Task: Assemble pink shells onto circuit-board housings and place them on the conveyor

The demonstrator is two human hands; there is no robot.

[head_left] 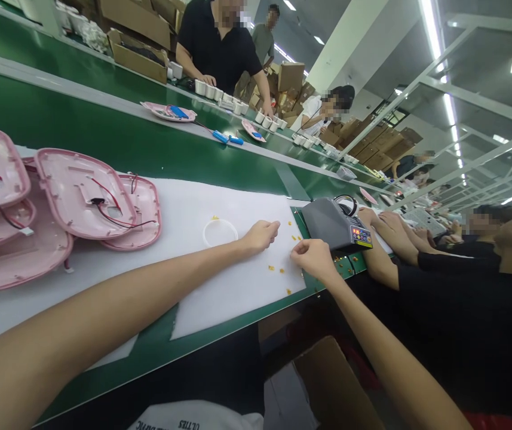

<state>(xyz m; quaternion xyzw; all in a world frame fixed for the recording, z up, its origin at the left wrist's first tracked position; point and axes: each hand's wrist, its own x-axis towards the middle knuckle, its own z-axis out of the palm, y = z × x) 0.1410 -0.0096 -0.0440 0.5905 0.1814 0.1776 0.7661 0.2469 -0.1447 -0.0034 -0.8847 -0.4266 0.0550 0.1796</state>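
My left hand is over the white foam sheet, its fingers curled closed; anything inside them is hidden. To its right, my right hand has thumb and fingers pinched together near the sheet's edge, and whatever may be between the fingertips is too small to make out. Several small yellow pieces lie scattered around both hands. Behind my left wrist, a thin white ring rests on the sheet. Just beyond my right hand stands a grey machine with a lit red display.
Pink plastic shells with red and black wires are piled at left. Across the green bench lie another pink shell and blue-handled pliers. White cups line the far side, where people work. Co-workers' arms are close on the right.
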